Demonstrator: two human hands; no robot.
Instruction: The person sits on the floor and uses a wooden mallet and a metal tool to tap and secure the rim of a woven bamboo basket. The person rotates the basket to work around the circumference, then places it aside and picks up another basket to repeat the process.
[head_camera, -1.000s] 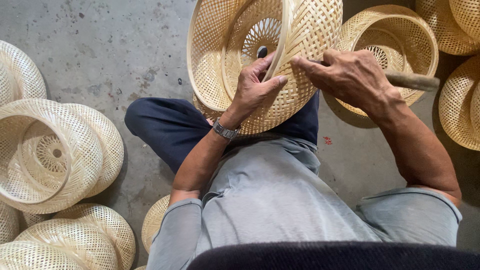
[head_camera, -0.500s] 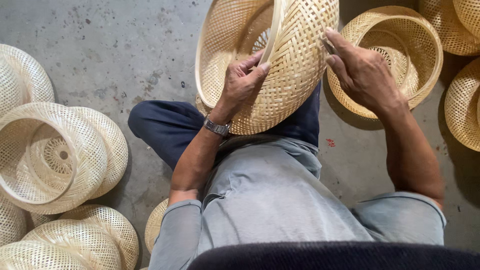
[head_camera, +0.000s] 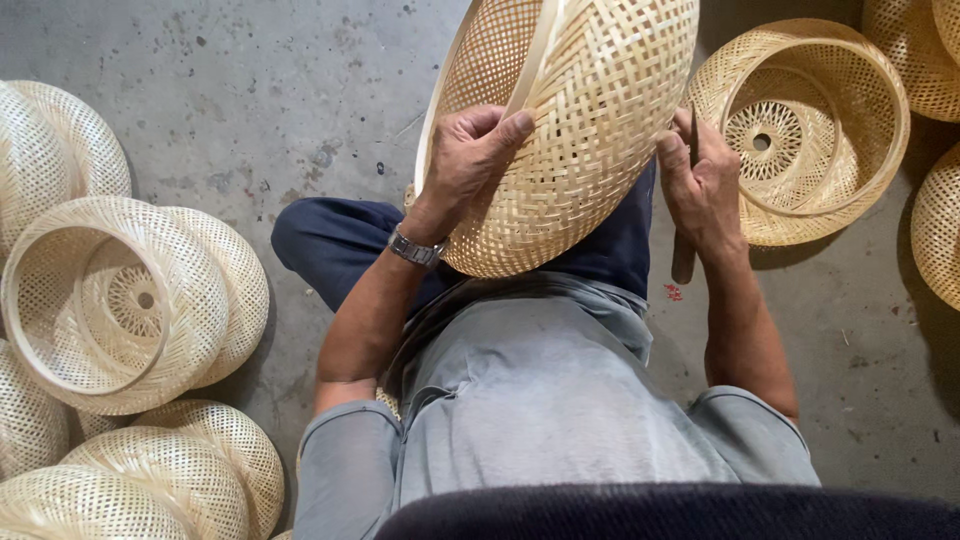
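Note:
A large woven bamboo basket (head_camera: 590, 130) stands tilted on my lap, its rounded outside toward me. My left hand (head_camera: 468, 165) grips its rim, thumb on the weave and fingers inside. My right hand (head_camera: 700, 180) presses against the basket's right side while closed on a thin dark-bladed tool with a wooden handle (head_camera: 685, 255) that points down past my wrist. A metal watch (head_camera: 415, 248) sits on my left wrist.
I sit on a grey concrete floor (head_camera: 250, 90). Finished woven baskets lie around: a stack at the left (head_camera: 120, 300), more at the bottom left (head_camera: 170, 470), one open basket at the right (head_camera: 810, 130) and others at the right edge (head_camera: 940, 230).
The basket has turned and risen closer to the camera. My right hand moved from the top of the basket down to its right side, and the tool now points downward.

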